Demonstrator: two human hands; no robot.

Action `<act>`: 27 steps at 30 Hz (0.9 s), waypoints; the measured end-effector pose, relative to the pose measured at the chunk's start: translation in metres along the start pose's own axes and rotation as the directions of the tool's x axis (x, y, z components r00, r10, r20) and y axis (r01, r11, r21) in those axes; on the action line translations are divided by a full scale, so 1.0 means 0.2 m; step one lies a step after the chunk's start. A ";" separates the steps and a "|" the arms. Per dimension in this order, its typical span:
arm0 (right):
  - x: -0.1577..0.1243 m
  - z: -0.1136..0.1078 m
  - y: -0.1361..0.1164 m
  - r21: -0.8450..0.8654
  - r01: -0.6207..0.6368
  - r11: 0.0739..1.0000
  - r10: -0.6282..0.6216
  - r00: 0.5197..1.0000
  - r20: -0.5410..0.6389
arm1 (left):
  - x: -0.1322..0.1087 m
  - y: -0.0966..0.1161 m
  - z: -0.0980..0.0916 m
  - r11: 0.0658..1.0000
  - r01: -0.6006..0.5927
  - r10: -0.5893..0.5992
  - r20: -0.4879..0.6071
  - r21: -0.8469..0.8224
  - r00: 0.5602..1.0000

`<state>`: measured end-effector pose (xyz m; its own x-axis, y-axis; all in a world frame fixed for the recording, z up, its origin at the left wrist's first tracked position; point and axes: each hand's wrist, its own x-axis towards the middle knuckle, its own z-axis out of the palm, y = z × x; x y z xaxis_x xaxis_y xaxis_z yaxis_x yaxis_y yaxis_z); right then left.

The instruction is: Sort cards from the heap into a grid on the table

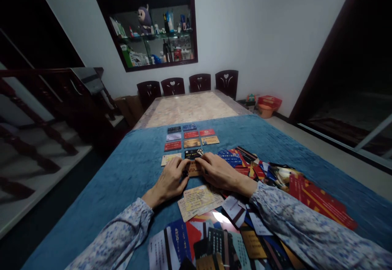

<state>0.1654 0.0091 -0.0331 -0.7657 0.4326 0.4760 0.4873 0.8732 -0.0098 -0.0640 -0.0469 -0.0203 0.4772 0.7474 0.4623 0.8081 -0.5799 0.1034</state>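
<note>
On a blue cloth (pixel 128 168) lies a grid of plastic cards (pixel 188 137) in rows. My left hand (pixel 170 180) and my right hand (pixel 219 172) meet at a brown VIP card (pixel 193 170) just below the grid, fingers curled on its two ends. A black card (pixel 193 153) and a pale card (pixel 170 158) lie right above my fingers. A small pile of beige cards (pixel 199 200) rests between my wrists.
Loose cards are heaped at the right (pixel 306 188) and at the near edge (pixel 214 241). Beyond the cloth is bare marble tabletop (pixel 190 108), with several dark chairs (pixel 186 84) along the far end. A wall cabinet (pixel 153 29) hangs behind.
</note>
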 end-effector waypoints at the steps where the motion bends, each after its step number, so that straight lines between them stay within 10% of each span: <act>1: 0.00 0.00 0.00 -0.013 -0.002 1.000 0.002 1.000 -0.011 | 0.00 0.00 0.00 1.000 -0.011 0.012 -0.009 0.027 1.000; 11: 0.02 -0.13 0.09 0.062 -0.001 0.998 0.006 0.996 -0.087 | 0.10 -0.01 -0.04 0.989 -0.050 0.055 -0.030 0.139 0.998; 27: 0.11 -0.16 0.58 0.121 -0.018 0.992 0.018 1.000 0.001 | 0.58 -0.09 0.05 0.994 -0.030 0.013 0.165 0.103 0.986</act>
<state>0.2197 0.1125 0.0047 -0.7568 0.4488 0.4752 0.4469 0.8858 -0.1249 -0.0197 0.0531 0.0233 0.5378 0.7833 0.3118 0.8246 -0.5657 -0.0013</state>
